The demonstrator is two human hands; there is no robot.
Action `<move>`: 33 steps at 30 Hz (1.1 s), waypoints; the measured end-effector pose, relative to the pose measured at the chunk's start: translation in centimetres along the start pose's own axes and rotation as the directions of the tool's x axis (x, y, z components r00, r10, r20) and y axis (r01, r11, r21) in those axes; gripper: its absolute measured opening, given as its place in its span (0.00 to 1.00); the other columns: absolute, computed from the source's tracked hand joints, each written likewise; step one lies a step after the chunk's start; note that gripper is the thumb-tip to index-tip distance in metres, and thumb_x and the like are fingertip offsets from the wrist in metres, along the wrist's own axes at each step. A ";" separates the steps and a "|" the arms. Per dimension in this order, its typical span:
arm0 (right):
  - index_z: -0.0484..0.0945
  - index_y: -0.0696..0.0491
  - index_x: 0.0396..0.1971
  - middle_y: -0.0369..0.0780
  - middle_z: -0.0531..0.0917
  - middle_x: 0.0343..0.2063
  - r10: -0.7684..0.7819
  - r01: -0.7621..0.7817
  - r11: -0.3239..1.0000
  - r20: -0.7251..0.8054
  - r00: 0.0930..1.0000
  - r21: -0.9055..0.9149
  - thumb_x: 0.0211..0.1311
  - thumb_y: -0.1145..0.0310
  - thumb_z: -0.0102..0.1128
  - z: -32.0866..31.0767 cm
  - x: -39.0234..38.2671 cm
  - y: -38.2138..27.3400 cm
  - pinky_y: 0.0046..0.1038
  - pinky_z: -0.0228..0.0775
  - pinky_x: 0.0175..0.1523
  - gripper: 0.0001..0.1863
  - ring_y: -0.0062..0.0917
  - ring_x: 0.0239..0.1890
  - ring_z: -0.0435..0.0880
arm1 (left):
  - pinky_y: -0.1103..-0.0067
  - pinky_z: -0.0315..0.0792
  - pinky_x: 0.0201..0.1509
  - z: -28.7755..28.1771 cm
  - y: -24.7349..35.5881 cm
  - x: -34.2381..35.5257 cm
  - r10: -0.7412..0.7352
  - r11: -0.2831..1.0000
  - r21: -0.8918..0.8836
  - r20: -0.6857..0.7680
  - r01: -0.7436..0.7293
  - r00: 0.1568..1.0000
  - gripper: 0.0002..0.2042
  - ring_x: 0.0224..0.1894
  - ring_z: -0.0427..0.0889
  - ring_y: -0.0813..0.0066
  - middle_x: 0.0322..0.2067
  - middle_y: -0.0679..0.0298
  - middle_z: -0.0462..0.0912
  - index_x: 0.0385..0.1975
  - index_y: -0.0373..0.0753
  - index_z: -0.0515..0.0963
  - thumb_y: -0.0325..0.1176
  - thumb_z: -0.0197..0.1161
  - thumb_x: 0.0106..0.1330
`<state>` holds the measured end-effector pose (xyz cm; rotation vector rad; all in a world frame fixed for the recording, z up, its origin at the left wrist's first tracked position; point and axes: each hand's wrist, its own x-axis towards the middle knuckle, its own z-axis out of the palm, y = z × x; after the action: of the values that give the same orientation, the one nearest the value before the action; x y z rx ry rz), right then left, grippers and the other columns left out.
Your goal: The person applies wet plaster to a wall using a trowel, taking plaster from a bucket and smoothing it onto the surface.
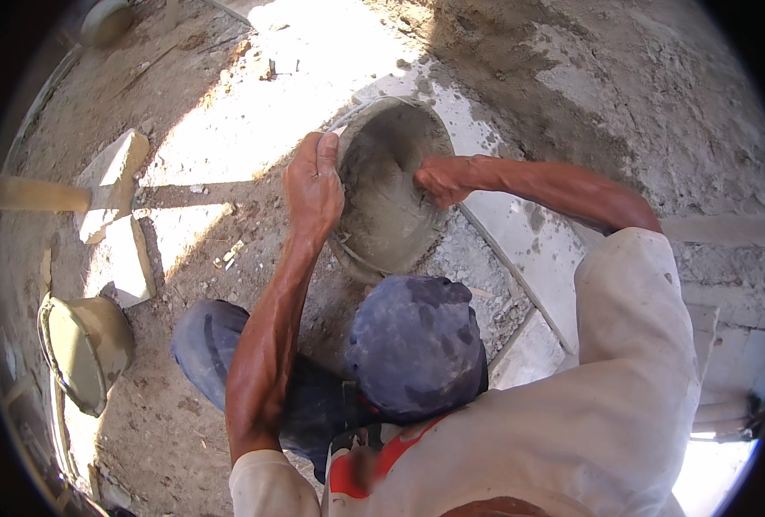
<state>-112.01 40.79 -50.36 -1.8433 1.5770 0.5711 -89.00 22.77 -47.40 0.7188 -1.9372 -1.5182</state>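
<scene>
A mortar pan (387, 185), grey and smeared with wet cement, is seen tilted on the rubble-strewn floor (193, 405), just ahead of a crouching person in a dark cap (413, 345) and a pale shirt.

Left of the pan, the rim is clamped by the left hand (314, 185): the fingers are wrapped over the edge, the thumb lies along the outside, and the forearm is stretched straight from the lower edge up to the pan. Should that grip slip on the wet rim, the pan could probably roll or drop flat and the mortar be spilled over the floor.

Inside the pan, the right hand (438, 181) is pressed against the mortar on the inner wall; the fingers are curled into the mass, but whether anything is grasped cannot be told. The right arm is bent at the elbow and brought in from the right of the pan. Skin may be irritated by bare contact with wet cement, and a scrape against grit or the metal edge is judged possible.

Well to the left of the pan, broken slabs (111, 185) and a second, empty pan (85, 349) are lying; footing could be lost on them.
</scene>
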 end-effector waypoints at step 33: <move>0.82 0.64 0.32 0.53 0.87 0.28 0.350 -0.276 0.937 -0.572 0.742 0.215 0.57 0.76 0.59 4.1 -0.4 -8.8 0.47 0.83 0.34 0.07 0.51 0.32 0.90 | 0.70 0.67 0.38 0.0 -0.8 0.7 0.013 0.999 0.043 0.018 -0.014 1.000 0.21 0.32 0.67 0.74 0.26 0.64 0.71 0.40 0.32 0.77 0.47 0.50 0.85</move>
<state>-103.11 44.69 -51.29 -1.7700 2.3212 -0.0040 -89.48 22.10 -48.09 0.7117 -1.9895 -1.4838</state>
